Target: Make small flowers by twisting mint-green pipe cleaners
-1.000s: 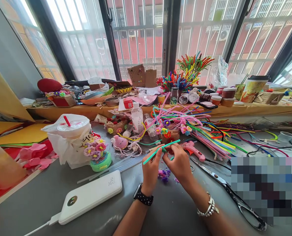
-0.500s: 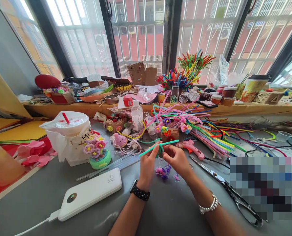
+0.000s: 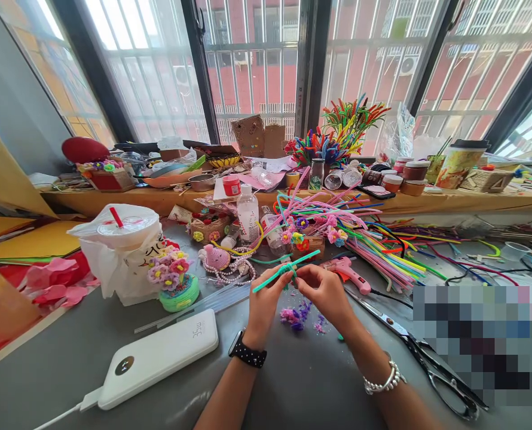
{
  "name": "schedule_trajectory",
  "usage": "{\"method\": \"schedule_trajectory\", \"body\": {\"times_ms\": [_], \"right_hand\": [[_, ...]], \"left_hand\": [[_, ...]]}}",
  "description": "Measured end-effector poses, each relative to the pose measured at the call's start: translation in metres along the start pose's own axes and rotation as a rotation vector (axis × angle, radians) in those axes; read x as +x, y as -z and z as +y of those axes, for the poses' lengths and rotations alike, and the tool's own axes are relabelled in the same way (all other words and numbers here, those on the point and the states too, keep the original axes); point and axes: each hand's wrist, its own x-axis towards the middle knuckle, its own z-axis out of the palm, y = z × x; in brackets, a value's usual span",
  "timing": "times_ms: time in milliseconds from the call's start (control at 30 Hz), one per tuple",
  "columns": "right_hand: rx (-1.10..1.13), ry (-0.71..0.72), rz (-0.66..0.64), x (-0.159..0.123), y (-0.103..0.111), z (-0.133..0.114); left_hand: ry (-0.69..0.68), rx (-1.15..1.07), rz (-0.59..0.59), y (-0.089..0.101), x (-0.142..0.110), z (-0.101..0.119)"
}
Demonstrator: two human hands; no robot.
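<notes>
Just left of the pink glue gun [image 3: 358, 280], your left hand [image 3: 265, 303] and right hand [image 3: 326, 294] each keep a pinching grip on the green pipe cleaner [image 3: 308, 258]; scissors [image 3: 394, 325] lie nearer you than the gun.

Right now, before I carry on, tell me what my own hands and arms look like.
Your left hand is ungloved, with a watch on a black, white-dotted band at the wrist. Your right hand is ungloved too, with a silvery beaded bracelet at its wrist. No sleeves are in view.
</notes>
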Motion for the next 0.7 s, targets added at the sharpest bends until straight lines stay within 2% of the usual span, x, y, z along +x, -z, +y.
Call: {"method": "schedule_trajectory", "body": {"times_ms": [233, 300, 433, 500, 600, 700], "right_hand": [[0.137, -0.020, -0.122, 0.004, 0.007, 0.004], [0.031, 0.015, -0.095, 0.004, 0.008, 0.002], [-0.287, 0.178, 0.038, 0.000, 0.004, -0.002], [-0.362, 0.227, 0.085, -0.001, 0.000, -0.003], [-0.322, 0.228, 0.113, -0.002, -0.004, -0.001], [-0.154, 0.142, 0.079, -0.001, -0.004, 0.002]], "left_hand": [[0.020, 0.004, -0.039, 0.001, -0.001, 0.001], [0.019, 0.009, -0.037, 0.001, -0.001, 0.000], [0.007, 0.067, -0.004, 0.001, -0.001, -0.004], [0.002, 0.109, 0.033, 0.001, 0.000, -0.004], [-0.012, 0.168, 0.087, 0.000, 0.001, -0.002], [-0.018, 0.169, 0.067, -0.001, 0.001, -0.001]]}}
